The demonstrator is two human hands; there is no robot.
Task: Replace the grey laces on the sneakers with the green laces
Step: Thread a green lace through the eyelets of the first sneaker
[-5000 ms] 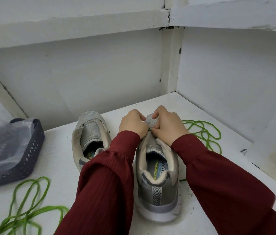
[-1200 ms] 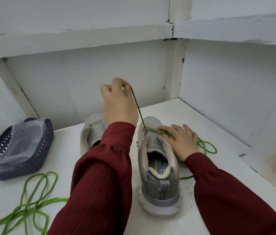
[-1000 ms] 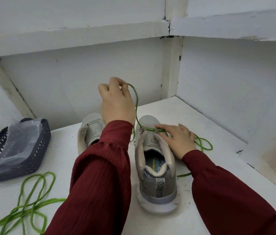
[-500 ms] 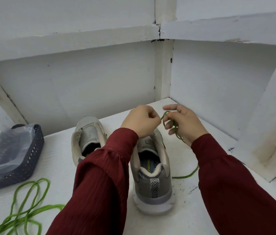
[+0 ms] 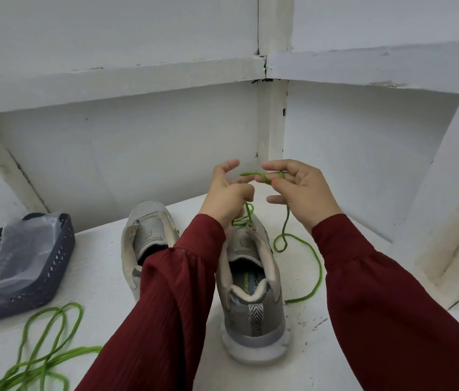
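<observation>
Looping up from the grey sneaker [image 5: 253,306], thin green lace [image 5: 320,273].

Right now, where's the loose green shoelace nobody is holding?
Head view, lower left: the loose green shoelace lies coiled on the white shelf, just in front of the dark plastic mesh basket and left of the red left sleeve.

Long dark-red left sleeve [image 5: 166,292] and right sleeve [image 5: 377,292] of finely ribbed fabric, loose along forearms, gathered at wrists; bare left hand [image 5: 226,197] and right hand [image 5: 305,193]
</observation>
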